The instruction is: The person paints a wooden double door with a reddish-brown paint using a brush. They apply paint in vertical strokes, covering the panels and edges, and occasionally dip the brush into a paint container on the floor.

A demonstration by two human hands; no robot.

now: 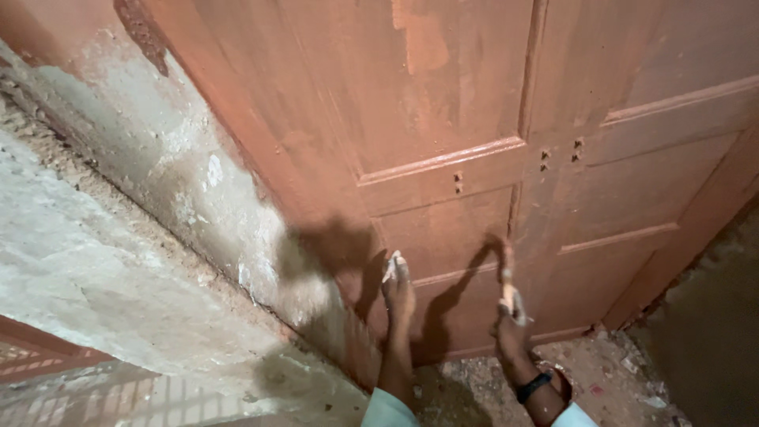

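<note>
A person faces a reddish-brown panelled wooden door (pixel 474 119). The right hand (pixel 512 328) grips a paintbrush (pixel 507 277), its bristles touching the lower panel. The left hand (pixel 398 289) presses flat against the door with a small pale scrap, perhaps paper, under the fingers. Most of the door looks coated, though patchy and streaked up high. On the left a rough grey plaster wall (pixel 158 158) adjoins it; rubble litters the floor (pixel 609 372) nearby.

No packages, labels, signs or screens anywhere here, just bare wood and a rough plastered wall.
</note>
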